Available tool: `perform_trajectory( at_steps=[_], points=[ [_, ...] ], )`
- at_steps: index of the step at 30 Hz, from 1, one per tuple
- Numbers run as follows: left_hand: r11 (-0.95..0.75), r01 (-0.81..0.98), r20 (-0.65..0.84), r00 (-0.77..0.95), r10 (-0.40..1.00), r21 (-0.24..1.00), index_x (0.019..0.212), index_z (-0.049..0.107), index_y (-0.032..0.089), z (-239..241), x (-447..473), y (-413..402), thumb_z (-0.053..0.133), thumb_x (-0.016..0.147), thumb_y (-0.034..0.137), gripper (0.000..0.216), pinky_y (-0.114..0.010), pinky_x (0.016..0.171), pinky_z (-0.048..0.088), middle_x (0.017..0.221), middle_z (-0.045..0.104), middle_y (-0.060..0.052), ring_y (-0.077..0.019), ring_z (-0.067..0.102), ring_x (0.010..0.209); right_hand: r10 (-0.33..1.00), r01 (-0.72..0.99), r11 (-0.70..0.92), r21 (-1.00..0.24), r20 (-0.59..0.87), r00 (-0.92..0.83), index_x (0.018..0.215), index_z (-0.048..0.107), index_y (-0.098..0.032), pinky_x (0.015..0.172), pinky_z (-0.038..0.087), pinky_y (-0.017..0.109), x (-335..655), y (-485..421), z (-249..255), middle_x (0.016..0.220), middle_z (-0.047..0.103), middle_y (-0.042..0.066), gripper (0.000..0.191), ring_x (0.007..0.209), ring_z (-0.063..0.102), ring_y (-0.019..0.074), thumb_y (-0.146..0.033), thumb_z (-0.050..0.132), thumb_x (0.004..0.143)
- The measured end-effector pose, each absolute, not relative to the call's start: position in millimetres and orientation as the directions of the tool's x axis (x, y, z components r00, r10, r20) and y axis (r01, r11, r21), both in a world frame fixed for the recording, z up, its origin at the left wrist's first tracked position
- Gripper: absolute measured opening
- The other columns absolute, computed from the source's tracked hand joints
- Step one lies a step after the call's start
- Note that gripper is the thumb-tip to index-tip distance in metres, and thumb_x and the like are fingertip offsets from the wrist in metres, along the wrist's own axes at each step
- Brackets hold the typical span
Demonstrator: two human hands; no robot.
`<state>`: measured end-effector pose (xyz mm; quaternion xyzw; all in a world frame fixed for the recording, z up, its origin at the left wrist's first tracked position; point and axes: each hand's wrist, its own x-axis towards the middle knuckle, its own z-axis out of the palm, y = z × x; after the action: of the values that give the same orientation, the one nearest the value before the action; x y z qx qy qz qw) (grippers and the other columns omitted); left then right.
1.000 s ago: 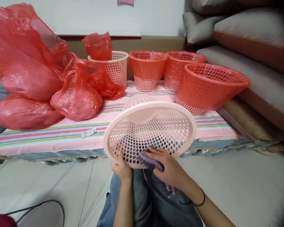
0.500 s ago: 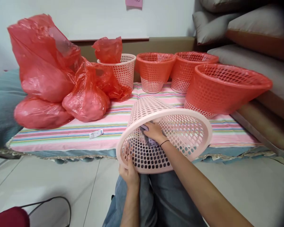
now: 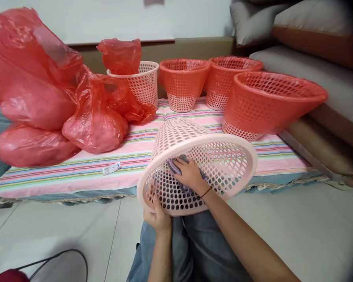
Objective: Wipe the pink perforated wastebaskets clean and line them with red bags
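A pale pink perforated plastic basket (image 3: 220, 150) lies tipped on its side over my lap, its mouth facing me. My left hand (image 3: 156, 216) grips the near lower rim with the thumb inside. My right hand (image 3: 190, 174) reaches inside the basket and presses a grey-purple cloth (image 3: 176, 164) against the inner wall. My jeans-clad legs show below the basket.
A low platform with a striped cloth (image 3: 76, 172) holds red plastic bags (image 3: 47, 94), a pink basket with a red bag (image 3: 141, 82), three orange-red baskets (image 3: 267, 102) and a small white tube (image 3: 111, 168). Cushions (image 3: 312, 58) stack at right. A black cable (image 3: 61, 256) lies on the floor tiles.
My right hand went from the basket's near rim into the basket with the cloth, then slid slightly back along the inner wall. The basket tilted and shifted a little.
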<state>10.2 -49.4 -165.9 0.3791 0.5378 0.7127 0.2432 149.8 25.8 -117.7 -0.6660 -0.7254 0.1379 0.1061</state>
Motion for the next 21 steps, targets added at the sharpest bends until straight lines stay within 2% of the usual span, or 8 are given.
perform_trajectory(
  at_steps=[3,7,10,12,16,19,21],
  points=[
    [-0.303,0.07,0.28,-0.618,0.735,0.95,0.114,0.074,0.02,-165,11,-49,0.064,0.093,0.04,0.031,-0.043,0.103,0.055,0.12,0.075,-0.012,-0.0268,0.071,0.113,0.992,0.924,0.097,-0.37,-0.038,-0.119,0.148,0.054,-0.027,0.114,0.036,0.05,149,-16,-110,0.157,0.049,0.0,0.06,0.13,0.049,0.0354,-0.03,0.058,0.088],
    [-0.282,0.105,0.281,-0.639,0.715,0.954,0.11,0.074,0.019,-163,11,-50,0.066,0.09,0.042,0.031,-0.04,0.1,0.056,0.114,0.077,-0.012,-0.0264,0.072,0.112,0.992,0.898,0.077,-0.434,-0.06,-0.114,0.146,0.056,-0.029,0.114,0.038,0.055,142,-85,-105,0.154,0.051,-0.001,0.068,0.129,0.05,0.0361,-0.022,0.059,0.079],
    [-0.26,0.102,0.267,-0.615,0.742,0.96,0.112,0.074,0.019,-162,11,-51,0.063,0.092,0.044,0.034,-0.042,0.1,0.057,0.113,0.077,-0.013,-0.0271,0.073,0.109,0.995,0.835,0.072,-0.546,-0.019,-0.099,0.14,0.062,-0.027,0.115,0.04,0.056,139,-123,-104,0.149,0.057,0.0,0.07,0.127,0.054,0.0338,-0.014,0.058,0.072],
    [-0.251,0.098,0.259,-0.602,0.755,0.963,0.116,0.072,0.019,-161,11,-51,0.062,0.093,0.044,0.036,-0.043,0.101,0.056,0.117,0.076,-0.013,-0.0275,0.072,0.111,0.996,0.757,0.082,-0.648,0.019,-0.092,0.134,0.068,-0.025,0.111,0.045,0.053,144,-133,-103,0.142,0.063,0.003,0.068,0.124,0.059,0.0314,-0.011,0.056,0.069],
    [-0.27,0.085,0.277,-0.472,0.837,0.959,0.124,0.068,0.02,-157,11,-49,0.06,0.094,0.045,0.04,-0.043,0.111,0.049,0.131,0.07,-0.014,-0.0269,0.065,0.126,0.993,0.605,0.102,-0.79,0.113,-0.019,0.131,0.069,-0.023,0.105,0.052,0.046,167,-101,-92,0.132,0.07,0.005,0.063,0.116,0.067,0.0268,-0.014,0.055,0.071],
    [-0.275,0.065,0.279,-0.36,0.89,0.959,0.13,0.064,0.019,-155,10,-46,0.059,0.094,0.046,0.046,-0.042,0.114,0.046,0.136,0.067,-0.015,-0.0262,0.061,0.131,0.981,0.645,0.091,-0.759,0.181,0.074,0.13,0.07,-0.021,0.109,0.049,0.041,180,-40,-81,0.133,0.07,0.005,0.056,0.12,0.066,0.027,-0.018,0.056,0.075],
    [-0.282,0.047,0.281,-0.333,0.9,0.958,0.133,0.062,0.017,-156,10,-44,0.059,0.093,0.048,0.05,-0.042,0.113,0.047,0.137,0.066,-0.017,-0.0268,0.061,0.131,0.982,0.683,0.081,-0.726,0.175,0.069,0.129,0.07,-0.023,0.105,0.05,0.037,180,4,-79,0.127,0.073,0.003,0.05,0.116,0.068,0.0252,-0.02,0.054,0.082]
  ],
)
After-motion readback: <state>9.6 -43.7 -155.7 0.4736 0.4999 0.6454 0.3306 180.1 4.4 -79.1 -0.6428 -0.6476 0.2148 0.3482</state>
